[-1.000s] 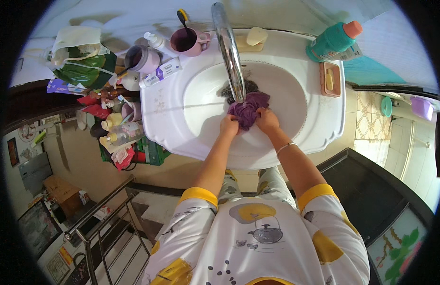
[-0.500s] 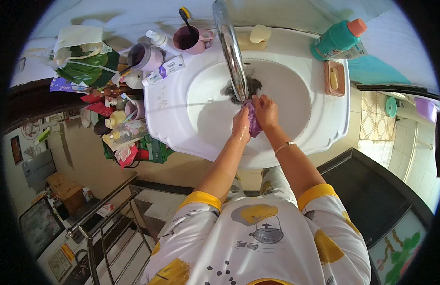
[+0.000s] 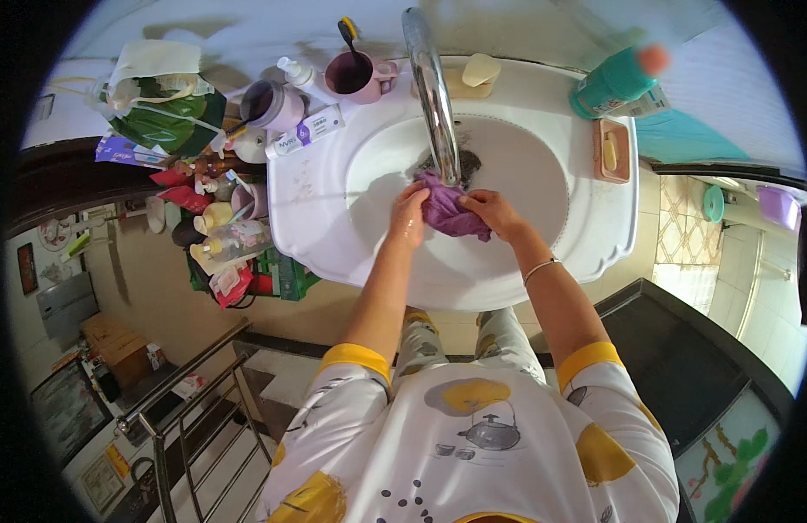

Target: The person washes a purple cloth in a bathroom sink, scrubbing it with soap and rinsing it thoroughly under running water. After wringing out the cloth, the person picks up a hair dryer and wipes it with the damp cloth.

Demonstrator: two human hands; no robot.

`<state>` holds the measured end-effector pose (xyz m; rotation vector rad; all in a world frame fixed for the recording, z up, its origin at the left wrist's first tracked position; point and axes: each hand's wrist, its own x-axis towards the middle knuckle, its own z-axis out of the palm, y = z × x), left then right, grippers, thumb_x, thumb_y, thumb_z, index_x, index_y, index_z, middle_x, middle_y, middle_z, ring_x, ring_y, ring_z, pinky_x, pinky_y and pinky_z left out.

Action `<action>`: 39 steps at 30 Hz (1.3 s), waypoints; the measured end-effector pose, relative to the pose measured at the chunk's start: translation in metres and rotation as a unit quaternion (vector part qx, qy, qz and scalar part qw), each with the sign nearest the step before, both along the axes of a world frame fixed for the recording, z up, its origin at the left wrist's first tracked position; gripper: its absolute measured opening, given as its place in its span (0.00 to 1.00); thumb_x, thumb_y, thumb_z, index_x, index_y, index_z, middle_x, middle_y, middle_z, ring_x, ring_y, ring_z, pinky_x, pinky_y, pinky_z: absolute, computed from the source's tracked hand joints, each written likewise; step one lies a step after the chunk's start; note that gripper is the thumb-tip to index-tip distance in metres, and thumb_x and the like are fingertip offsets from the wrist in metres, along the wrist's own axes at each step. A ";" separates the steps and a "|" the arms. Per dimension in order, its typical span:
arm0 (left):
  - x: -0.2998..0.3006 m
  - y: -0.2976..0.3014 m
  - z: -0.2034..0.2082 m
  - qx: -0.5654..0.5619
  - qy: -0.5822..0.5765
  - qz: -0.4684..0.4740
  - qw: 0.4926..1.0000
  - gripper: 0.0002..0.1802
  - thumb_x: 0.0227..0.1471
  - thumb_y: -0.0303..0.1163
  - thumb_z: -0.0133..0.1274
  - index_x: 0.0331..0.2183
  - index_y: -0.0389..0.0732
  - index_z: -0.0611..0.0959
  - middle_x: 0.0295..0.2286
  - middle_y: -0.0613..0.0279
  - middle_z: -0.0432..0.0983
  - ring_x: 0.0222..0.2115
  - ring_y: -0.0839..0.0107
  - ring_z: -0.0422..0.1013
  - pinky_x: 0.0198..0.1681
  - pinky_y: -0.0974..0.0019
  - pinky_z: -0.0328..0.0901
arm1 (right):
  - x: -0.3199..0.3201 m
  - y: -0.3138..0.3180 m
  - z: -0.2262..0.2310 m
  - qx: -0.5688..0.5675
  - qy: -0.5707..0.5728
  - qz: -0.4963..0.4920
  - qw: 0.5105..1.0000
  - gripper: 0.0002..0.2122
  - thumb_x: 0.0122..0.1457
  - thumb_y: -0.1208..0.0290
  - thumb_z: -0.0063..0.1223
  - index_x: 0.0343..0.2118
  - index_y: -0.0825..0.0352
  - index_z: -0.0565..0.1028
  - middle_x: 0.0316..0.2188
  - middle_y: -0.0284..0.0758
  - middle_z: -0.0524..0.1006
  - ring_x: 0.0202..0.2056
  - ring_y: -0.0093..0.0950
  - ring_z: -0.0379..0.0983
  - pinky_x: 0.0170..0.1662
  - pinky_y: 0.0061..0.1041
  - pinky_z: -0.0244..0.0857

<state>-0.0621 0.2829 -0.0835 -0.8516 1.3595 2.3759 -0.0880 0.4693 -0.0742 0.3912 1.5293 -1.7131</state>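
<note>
While I watch from the head view, both hands grip a purple cloth (image 3: 451, 209) in the middle of the white sink (image 3: 595, 253), under the chrome tap (image 3: 431, 87). My left hand (image 3: 409, 218) pinches its left side, fingers clenched; my right hand (image 3: 495, 213) clasps its right edge. A pink mug (image 3: 360, 74) stands at the sink's back rim.

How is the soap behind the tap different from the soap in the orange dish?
The soap behind the tap is pale cream, chunky and tilted on the sink rim. The soap in the orange dish is yellower, thinner and lies flat. Both are bars resting on the white sink, untouched by either hand.
</note>
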 end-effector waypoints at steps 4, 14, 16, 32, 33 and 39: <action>0.008 -0.013 -0.005 0.015 -0.131 0.103 0.986 0.16 0.53 0.32 0.43 0.44 0.38 0.71 0.37 0.62 0.71 0.36 0.65 0.70 0.43 0.56 0.66 | 0.010 -0.010 -0.011 -0.091 -0.017 -0.267 0.959 0.12 0.58 0.62 0.49 0.35 0.67 0.73 0.30 0.31 0.74 0.28 0.21 0.71 0.28 0.20 0.66; 0.011 0.054 0.035 -0.003 -0.146 0.157 0.977 0.14 0.54 0.36 0.46 0.40 0.38 0.74 0.30 0.62 0.72 0.28 0.71 0.70 0.31 0.67 0.68 | 0.031 -0.073 0.021 0.291 0.269 -0.198 0.897 0.08 0.48 0.71 0.54 0.26 0.69 0.69 0.18 0.40 0.72 0.21 0.30 0.68 0.27 0.28 0.64; 0.015 0.065 0.023 0.039 -0.086 0.115 0.989 0.20 0.56 0.46 0.43 0.38 0.40 0.75 0.30 0.63 0.73 0.28 0.72 0.70 0.29 0.68 0.67 | 0.001 -0.051 0.014 0.294 0.254 -0.218 0.895 0.08 0.49 0.70 0.55 0.27 0.69 0.69 0.19 0.41 0.73 0.22 0.35 0.71 0.28 0.29 0.66; 0.000 0.011 -0.058 0.022 0.139 -0.035 0.989 0.22 0.57 0.49 0.40 0.34 0.38 0.74 0.25 0.60 0.72 0.23 0.67 0.69 0.29 0.63 0.67 | 0.042 -0.089 0.050 0.267 0.466 -0.116 0.835 0.11 0.52 0.63 0.53 0.27 0.68 0.72 0.22 0.44 0.74 0.23 0.41 0.70 0.29 0.34 0.65; 0.003 0.014 -0.046 0.189 0.108 0.005 0.976 0.22 0.57 0.48 0.39 0.35 0.38 0.74 0.26 0.59 0.72 0.25 0.66 0.69 0.32 0.62 0.67 | 0.036 -0.083 0.045 0.290 0.407 -0.073 0.863 0.12 0.52 0.61 0.52 0.28 0.67 0.72 0.24 0.46 0.74 0.27 0.46 0.70 0.31 0.36 0.65; 0.007 0.007 0.034 0.210 0.001 -0.025 0.977 0.15 0.50 0.32 0.47 0.41 0.37 0.74 0.39 0.56 0.73 0.41 0.62 0.70 0.48 0.57 0.64 | -0.031 -0.033 -0.048 -0.030 0.042 -0.326 0.944 0.16 0.59 0.56 0.44 0.36 0.67 0.72 0.34 0.34 0.75 0.30 0.28 0.71 0.32 0.30 0.66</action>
